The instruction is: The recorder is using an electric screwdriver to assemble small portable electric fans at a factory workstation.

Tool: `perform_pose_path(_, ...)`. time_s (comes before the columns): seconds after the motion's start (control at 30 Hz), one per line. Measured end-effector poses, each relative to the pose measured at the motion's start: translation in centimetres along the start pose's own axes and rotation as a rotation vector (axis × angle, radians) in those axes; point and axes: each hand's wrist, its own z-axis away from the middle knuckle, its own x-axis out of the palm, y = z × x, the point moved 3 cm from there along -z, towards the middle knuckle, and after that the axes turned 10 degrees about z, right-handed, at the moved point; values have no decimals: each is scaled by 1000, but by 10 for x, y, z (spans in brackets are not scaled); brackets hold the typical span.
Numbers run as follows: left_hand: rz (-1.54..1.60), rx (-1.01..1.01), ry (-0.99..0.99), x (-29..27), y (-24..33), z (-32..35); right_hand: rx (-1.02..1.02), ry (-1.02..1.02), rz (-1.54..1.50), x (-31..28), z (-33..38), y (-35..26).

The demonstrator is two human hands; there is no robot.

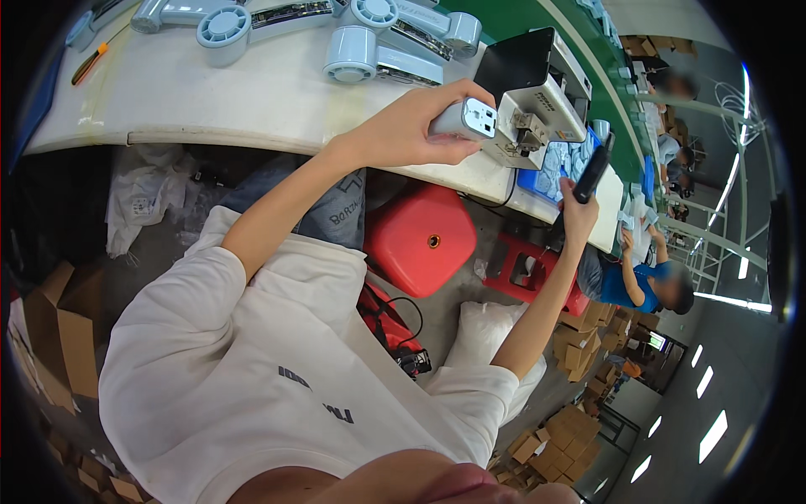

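Note:
My left hand point(403, 126) is wrapped round a light-grey plastic housing point(457, 122), held above the front edge of the white worktable point(277, 109). The housing's pale end face, with small dark openings, points to the right. To the right, my right hand point(579, 214) grips a black electric screwdriver point(594, 172), tilted and clear of the housing. Between and beyond both hands stands a white and black box-shaped machine, like a screw feeder point(537, 105), with a metal fitting on its front. The housing is close to that fitting; I cannot tell whether they touch.
Several light-blue fan-like units point(351, 55) lie at the back left, some with inner parts exposed. An orange-handled tool point(91, 64) lies far left. A blue bin point(529, 180) of pale parts sits beside the machine. Below are red stools point(424, 235); a co-worker in blue point(625, 281) works at right.

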Motion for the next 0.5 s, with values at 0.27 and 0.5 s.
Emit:
perform_pose_path(0.27, -21, 88, 30, 0, 3, 0, -72, -125, 179, 17, 8, -5)
perform_pose_path(0.5, -39, 85, -3, 1, 5, 1, 21, -279, 236, 16, 4, -11)
